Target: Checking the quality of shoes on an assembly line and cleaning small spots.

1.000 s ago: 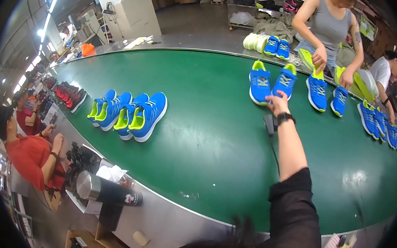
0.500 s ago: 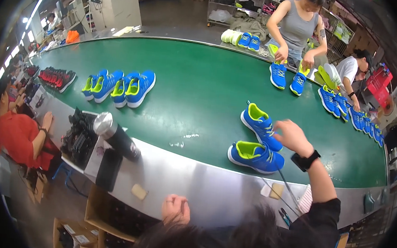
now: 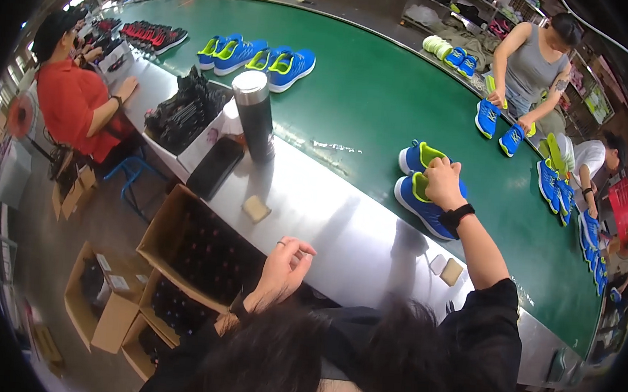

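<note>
Two blue sneakers with lime-green linings and white soles stand side by side on the green belt: the far sneaker [image 3: 414, 156] and the near sneaker [image 3: 416, 207]. My right hand [image 3: 444, 183] is over them, its fingers bent and closed at the top of the near sneaker; the exact grip is hidden behind the knuckles. By the metal edge, my left hand [image 3: 285, 268] hovers with loosely curled fingers, thumb apart, and nothing in it. A pale yellow block [image 3: 256, 209] lies on the metal just beyond it.
On the metal ledge stand a black flask [image 3: 254, 119], a phone [image 3: 216, 167] and a box of black items [image 3: 187, 111]. Open cartons [image 3: 173, 233] sit below left. More blue sneakers [image 3: 291, 70] are along the belt. A co-worker [image 3: 534, 66] across it handles two sneakers.
My view has swung, shifting the scene. My right hand has gone from the laces to the top of the near sneaker and closed there. My left hand has loosened, its thumb now apart.
</note>
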Tool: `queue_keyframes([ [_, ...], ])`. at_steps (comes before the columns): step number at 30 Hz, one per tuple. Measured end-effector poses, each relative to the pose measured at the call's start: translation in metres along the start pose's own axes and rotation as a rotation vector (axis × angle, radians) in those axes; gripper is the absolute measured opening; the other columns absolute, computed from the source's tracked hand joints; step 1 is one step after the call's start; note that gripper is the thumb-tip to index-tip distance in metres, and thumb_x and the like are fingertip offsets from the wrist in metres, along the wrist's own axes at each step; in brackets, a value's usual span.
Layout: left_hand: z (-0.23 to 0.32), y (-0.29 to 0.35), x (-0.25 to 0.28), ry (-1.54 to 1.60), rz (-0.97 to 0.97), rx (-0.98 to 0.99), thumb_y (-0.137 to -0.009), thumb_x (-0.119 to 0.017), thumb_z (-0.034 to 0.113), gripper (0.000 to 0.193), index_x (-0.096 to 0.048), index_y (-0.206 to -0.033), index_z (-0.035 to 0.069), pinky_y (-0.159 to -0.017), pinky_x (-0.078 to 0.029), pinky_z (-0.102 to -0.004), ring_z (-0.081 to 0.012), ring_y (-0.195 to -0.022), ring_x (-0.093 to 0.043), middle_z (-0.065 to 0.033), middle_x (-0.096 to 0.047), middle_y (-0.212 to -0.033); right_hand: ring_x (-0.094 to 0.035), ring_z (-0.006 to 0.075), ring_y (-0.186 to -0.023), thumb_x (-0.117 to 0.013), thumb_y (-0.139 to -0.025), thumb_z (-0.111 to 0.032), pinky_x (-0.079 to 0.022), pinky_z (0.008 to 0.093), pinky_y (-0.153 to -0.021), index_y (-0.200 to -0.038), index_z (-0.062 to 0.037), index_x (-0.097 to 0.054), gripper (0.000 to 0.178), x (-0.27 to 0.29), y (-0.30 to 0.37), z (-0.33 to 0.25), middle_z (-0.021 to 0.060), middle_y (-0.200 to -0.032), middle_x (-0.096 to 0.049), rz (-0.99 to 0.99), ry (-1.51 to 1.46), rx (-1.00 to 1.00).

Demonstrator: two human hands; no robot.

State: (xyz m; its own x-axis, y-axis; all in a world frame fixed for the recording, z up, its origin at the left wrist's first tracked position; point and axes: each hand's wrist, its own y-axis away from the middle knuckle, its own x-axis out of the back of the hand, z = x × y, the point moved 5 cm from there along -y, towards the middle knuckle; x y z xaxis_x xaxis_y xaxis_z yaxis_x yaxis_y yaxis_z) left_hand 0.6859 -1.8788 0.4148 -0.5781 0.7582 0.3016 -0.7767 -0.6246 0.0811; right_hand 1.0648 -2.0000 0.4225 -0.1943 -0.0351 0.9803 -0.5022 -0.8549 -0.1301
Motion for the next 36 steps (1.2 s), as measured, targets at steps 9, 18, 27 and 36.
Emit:
queue_keyframes([
  [9, 0.038, -0.007, -0.007, -0.154, 0.114, -0.320, -0.092, -0.058, 0.013, 0.028, -0.058, -0.119, 0.005, -0.078, -0.048, -0.0303, -0.0204, -0.099, -0.053, -0.0125, -0.051, -0.112, -0.052, 0.0191, -0.114, -0.066, -0.074, -0.008, -0.033, 0.0418, -0.099, -0.084, -0.0136, -0.070, 0.012, 0.118, 0.075, -0.122, -0.0006, -0.111, -0.061, 0.079, -0.274, 0.670],
  [18, -0.014, -0.013, -0.042, -0.059, -0.028, 0.041, -0.098, -0.054, 0.033, 0.060, -0.039, -0.140, -0.006, -0.081, -0.048, -0.0336, -0.0215, -0.088, -0.055, -0.0187, -0.044, -0.117, -0.055, 0.0280, -0.098, -0.081, -0.073, -0.019, -0.047, 0.0349, -0.085, -0.120, -0.0017, -0.053, 0.057, 0.061, 0.151, -0.090, 0.0142, -0.111, -0.054, 0.227, -0.917, -0.370],
  [27, -0.020, -0.027, -0.047, 0.258, -0.239, 0.209, -0.086, -0.058, 0.012, 0.064, -0.035, -0.144, -0.004, -0.054, -0.053, -0.0245, -0.0175, -0.094, -0.056, -0.0117, -0.035, -0.119, -0.057, 0.0232, -0.103, -0.071, -0.081, -0.017, -0.050, 0.0349, -0.088, -0.145, 0.0014, -0.031, 0.078, 0.000, 0.193, -0.111, 0.0191, -0.131, -0.048, -0.021, -1.236, -0.636],
  [36, 0.015, 0.006, -0.039, 0.930, -0.411, 0.438, -0.086, -0.047, 0.011, 0.054, -0.041, -0.138, -0.004, -0.103, -0.043, -0.0323, -0.0198, -0.115, -0.058, -0.0141, -0.056, -0.130, -0.059, 0.0188, -0.110, -0.048, -0.085, -0.004, -0.048, 0.0304, -0.092, -0.139, 0.0011, -0.042, 0.055, -0.017, 0.220, -0.131, 0.0105, -0.124, -0.058, -0.158, -2.118, -0.830],
])
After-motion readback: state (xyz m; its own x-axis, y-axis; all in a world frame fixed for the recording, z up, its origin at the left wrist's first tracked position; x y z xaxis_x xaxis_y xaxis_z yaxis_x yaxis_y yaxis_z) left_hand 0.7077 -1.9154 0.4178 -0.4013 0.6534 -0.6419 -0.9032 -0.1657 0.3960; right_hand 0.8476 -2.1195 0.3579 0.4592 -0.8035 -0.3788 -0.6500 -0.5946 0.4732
